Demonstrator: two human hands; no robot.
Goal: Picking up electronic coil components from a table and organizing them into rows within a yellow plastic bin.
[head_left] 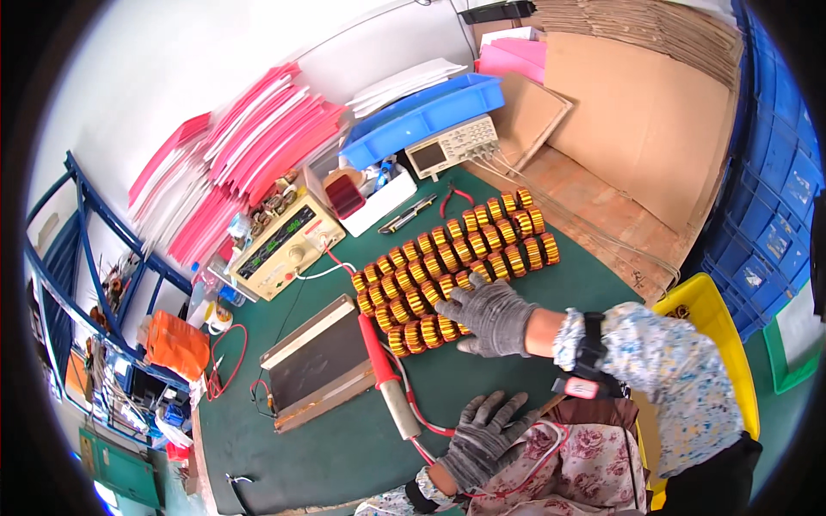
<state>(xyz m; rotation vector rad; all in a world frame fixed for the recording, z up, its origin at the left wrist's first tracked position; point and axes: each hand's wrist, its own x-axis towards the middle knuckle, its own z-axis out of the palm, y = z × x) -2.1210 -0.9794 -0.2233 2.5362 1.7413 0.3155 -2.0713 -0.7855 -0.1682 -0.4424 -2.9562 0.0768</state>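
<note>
Several rows of copper-wound toroid coils (469,249) stand side by side on the green work surface. My right hand (492,316), in a grey striped glove, lies on the near rows with its fingers stretched out; its fingertips hide some coils. My left hand (486,437), gloved likewise, rests palm down with fingers spread near the table's front edge. Beside it lies a probe-like tool with a red sleeve and a grey handle (399,411). A red and white cable (544,454) runs under and around my left hand. Left of the tool sits a dark flat plate in a wooden frame (317,365).
A beige bench power supply (292,251) and an oscilloscope (452,148) stand behind, with a blue tray (422,118) over the latter. Red-handled pliers (456,200) lie beyond the coils. A yellow bin (707,327) is at my right, near blue crates (761,224). Stacked pink sheets (258,129) fill the back left.
</note>
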